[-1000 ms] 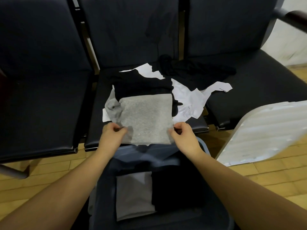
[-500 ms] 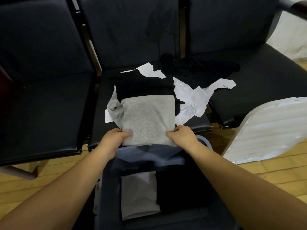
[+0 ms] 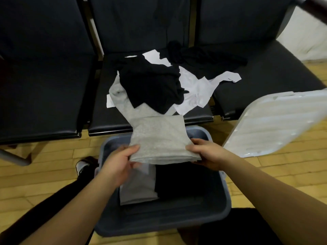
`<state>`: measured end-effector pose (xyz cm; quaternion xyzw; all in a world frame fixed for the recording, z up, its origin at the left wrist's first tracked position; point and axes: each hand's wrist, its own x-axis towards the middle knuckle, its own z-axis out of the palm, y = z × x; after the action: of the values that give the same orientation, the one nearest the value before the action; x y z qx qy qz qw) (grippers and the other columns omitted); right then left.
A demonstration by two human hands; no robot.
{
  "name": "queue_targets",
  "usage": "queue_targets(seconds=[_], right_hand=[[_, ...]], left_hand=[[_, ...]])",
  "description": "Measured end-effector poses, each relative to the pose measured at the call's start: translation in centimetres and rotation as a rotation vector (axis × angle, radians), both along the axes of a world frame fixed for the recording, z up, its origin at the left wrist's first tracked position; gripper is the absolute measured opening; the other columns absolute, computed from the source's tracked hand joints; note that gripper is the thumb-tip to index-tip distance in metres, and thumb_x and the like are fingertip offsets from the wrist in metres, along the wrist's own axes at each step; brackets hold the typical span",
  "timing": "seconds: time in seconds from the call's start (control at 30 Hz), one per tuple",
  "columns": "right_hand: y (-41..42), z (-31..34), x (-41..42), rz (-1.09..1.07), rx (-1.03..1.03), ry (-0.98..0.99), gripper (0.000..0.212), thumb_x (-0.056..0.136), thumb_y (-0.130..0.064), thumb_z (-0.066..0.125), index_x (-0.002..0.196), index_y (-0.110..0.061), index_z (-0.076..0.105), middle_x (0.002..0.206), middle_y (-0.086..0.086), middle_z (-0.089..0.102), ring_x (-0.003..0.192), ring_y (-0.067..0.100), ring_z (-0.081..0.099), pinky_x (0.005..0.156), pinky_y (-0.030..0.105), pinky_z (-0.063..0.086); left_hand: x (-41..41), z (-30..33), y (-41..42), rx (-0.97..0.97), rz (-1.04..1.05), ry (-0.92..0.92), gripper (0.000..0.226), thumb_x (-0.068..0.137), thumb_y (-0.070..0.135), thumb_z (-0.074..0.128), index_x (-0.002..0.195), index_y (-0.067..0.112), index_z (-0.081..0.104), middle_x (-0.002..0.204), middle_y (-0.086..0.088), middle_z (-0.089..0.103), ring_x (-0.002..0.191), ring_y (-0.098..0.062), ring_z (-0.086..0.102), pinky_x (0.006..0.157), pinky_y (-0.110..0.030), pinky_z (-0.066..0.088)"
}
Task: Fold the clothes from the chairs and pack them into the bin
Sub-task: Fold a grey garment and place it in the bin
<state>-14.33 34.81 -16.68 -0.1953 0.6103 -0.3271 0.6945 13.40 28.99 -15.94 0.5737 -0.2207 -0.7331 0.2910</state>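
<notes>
Lifted off the chair now, your folded grey shirt (image 3: 160,138), soft heathered square, pinched by your left hand (image 3: 117,162) and right hand (image 3: 206,154), above the blue plastic bin (image 3: 224,197).

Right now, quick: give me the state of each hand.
Left hand: closed, gripping the left edge of the folded grey garment.
Right hand: closed, gripping the same garment's right edge.

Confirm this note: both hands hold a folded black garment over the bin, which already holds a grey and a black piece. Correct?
Not quite: the head view shows the folded garment is grey, not black. Left hand and right hand hold it over the bin.
</notes>
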Motion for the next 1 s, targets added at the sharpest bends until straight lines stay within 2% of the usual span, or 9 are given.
queue_targets(seconds=[0.1,0.17,0.33,0.4,0.5,0.63,0.8,0.93,1.0], right_hand=[[2.9,-2.6,0.5,0.104,0.16,0.124,0.046,0.095,-0.013,0.061,0.14,-0.016,0.05,0.12,0.009,0.059,0.107,0.028,0.059,0.085,0.038,0.058],[4.5,-4.1,1.0,0.191,0.274,0.19,0.052,0.096,-0.013,0.062,0.144,-0.018,0.043,0.121,0.01,0.054,0.105,0.028,0.058,0.081,0.036,0.057],[6.6,-8.0,1.9,0.382,0.403,0.21,0.048,0.097,-0.012,0.06,0.142,-0.023,0.048,0.125,0.016,0.054,0.113,0.031,0.058,0.083,0.036,0.056],[6.9,-9.1,2.0,0.379,0.427,0.166,0.039,0.098,-0.006,0.055,0.134,-0.021,0.054,0.12,0.014,0.054,0.103,0.027,0.06,0.084,0.036,0.056],[6.5,-10.2,1.4,0.351,0.427,0.188,0.031,0.097,0.0,0.046,0.116,-0.019,0.063,0.109,0.014,0.052,0.09,0.024,0.054,0.071,0.032,0.05],[3.8,-10.6,-0.6,0.236,0.347,0.311,0.028,0.098,-0.005,0.046,0.094,-0.02,0.069,0.106,0.006,0.054,0.093,0.024,0.054,0.068,0.027,0.053],[1.1,-13.3,-2.1,0.258,0.258,0.546,0.034,0.099,-0.005,0.044,0.117,-0.021,0.068,0.108,0.003,0.056,0.091,0.022,0.054,0.079,0.032,0.048],[1.4,-17.3,-2.0,0.379,0.316,0.664,0.037,0.103,-0.013,0.041,0.134,-0.021,0.059,0.129,0.009,0.052,0.114,0.03,0.052,0.094,0.03,0.036],[1.9,-19.8,-1.5,0.338,0.343,0.647,0.037,0.102,-0.005,0.038,0.128,-0.015,0.063,0.122,0.012,0.051,0.094,0.026,0.054,0.083,0.025,0.038]], left_hand=[[-0.1,-3.0,3.8,0.217,-0.023,-0.174,0.033,0.093,0.01,0.063,0.124,-0.002,0.059,0.101,-0.019,0.069,0.079,-0.028,0.065,0.052,-0.032,0.055],[-0.1,-4.1,5.5,0.343,-0.075,-0.236,0.024,0.099,0.006,0.055,0.121,-0.005,0.057,0.09,-0.021,0.064,0.074,-0.033,0.062,0.04,-0.033,0.053],[-0.3,-5.9,6.6,0.362,-0.229,-0.365,0.017,0.101,0.001,0.047,0.117,0.005,0.053,0.091,-0.021,0.058,0.073,-0.035,0.06,0.034,-0.031,0.051],[-0.4,-6.7,6.9,0.395,-0.277,-0.383,0.021,0.101,0.002,0.048,0.119,0.002,0.058,0.089,-0.02,0.059,0.073,-0.034,0.06,0.038,-0.03,0.051],[-0.5,-8.3,6.8,0.389,-0.346,-0.396,0.025,0.1,0.006,0.051,0.123,0.004,0.06,0.097,-0.019,0.063,0.075,-0.033,0.064,0.052,-0.033,0.054],[-3.0,-10.6,3.1,0.165,-0.364,-0.411,0.022,0.101,0.008,0.052,0.112,0.016,0.069,0.118,-0.016,0.06,0.092,-0.026,0.057,0.064,-0.031,0.051],[-6.3,-14.8,0.0,-0.145,-0.506,-0.459,0.022,0.101,0.013,0.052,0.105,0.027,0.069,0.102,-0.008,0.066,0.091,-0.024,0.058,0.079,-0.035,0.05],[-7.2,-19.7,1.0,-0.089,-0.644,-0.475,0.022,0.101,0.02,0.051,0.115,0.029,0.066,0.118,-0.002,0.064,0.105,-0.02,0.059,0.093,-0.036,0.049],[-7.0,-22.1,2.1,-0.018,-0.701,-0.492,0.026,0.102,0.021,0.05,0.124,0.024,0.065,0.121,-0.001,0.063,0.109,-0.02,0.058,0.096,-0.032,0.048]])
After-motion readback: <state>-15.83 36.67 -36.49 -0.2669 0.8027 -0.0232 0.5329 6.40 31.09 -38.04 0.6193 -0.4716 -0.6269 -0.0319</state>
